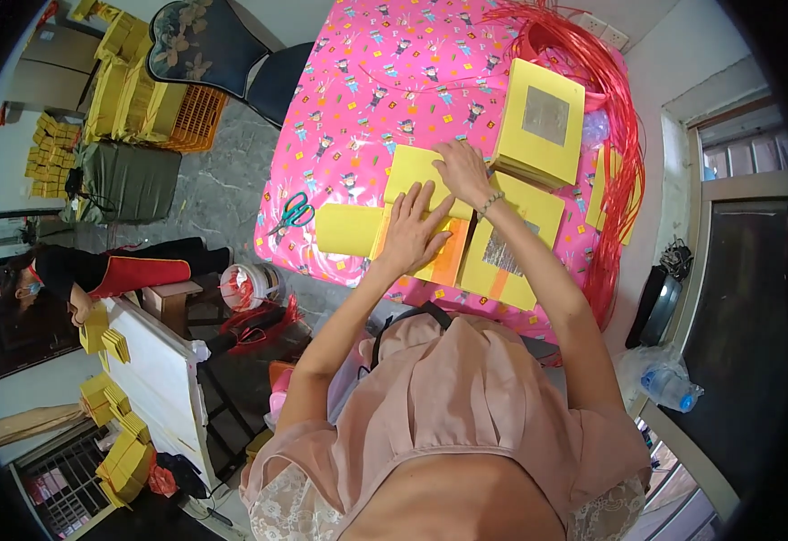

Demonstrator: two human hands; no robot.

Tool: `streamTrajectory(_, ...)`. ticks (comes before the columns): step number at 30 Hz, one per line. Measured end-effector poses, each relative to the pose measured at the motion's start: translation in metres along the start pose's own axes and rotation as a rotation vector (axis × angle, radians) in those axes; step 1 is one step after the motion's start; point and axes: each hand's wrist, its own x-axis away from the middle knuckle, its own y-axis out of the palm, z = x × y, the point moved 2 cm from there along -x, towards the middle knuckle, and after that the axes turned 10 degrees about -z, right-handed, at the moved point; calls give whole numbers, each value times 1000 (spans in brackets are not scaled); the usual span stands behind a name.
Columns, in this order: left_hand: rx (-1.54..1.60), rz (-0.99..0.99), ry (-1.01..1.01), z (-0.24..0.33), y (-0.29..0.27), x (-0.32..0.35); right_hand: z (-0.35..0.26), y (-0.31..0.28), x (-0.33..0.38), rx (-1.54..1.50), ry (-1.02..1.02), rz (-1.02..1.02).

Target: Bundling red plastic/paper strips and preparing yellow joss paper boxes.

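Note:
Yellow paper sheets (421,171) with an orange strip (449,254) lie on the pink table before me. My left hand (415,233) rests flat on them, fingers spread. Farther off and to its right, my right hand (462,171) lies over the upper edge of the yellow paper, its fingers slightly bent; the paper under its palm is hidden. Beneath my right forearm lies a yellow stack (538,212) with a silver square (506,248). A yellow flap (347,228) sticks out to the left of my left hand.
A tall yellow paper stack (516,113) with a silver square stands behind. Scissors with teal handles (297,212) lie at the left of the pink tablecloth (358,99). Red strands (622,171) hang over the right edge. Another person (74,279) handles yellow bundles at a white table (155,379).

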Motion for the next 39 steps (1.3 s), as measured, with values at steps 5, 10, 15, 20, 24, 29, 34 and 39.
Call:
streamTrajectory(5,20,-1,3,-2,1,-1,0,-1,-1,-42,6,-69)
streamTrajectory(10,23,7,19,-3,1,-1,0,2,2,-30,-2,-17)
streamTrajectory(15,20,-2,29,-3,3,-3,1,1,6,16,-31,36)
streamTrajectory(20,47,7,16,-8,10,0,-19,-8,43,69,-128,292)
streamTrajectory(24,11,2,21,-7,8,-1,-15,5,84,-6,-84,151)
streamTrajectory(29,29,-11,5,-5,7,-2,-8,15,97,-63,-98,221)
streamTrajectory(34,23,-34,30,-6,8,-2,3,32,98,86,-172,233)
streamTrajectory(39,-88,-93,-24,-30,-3,14,1,25,101,-54,-138,243)
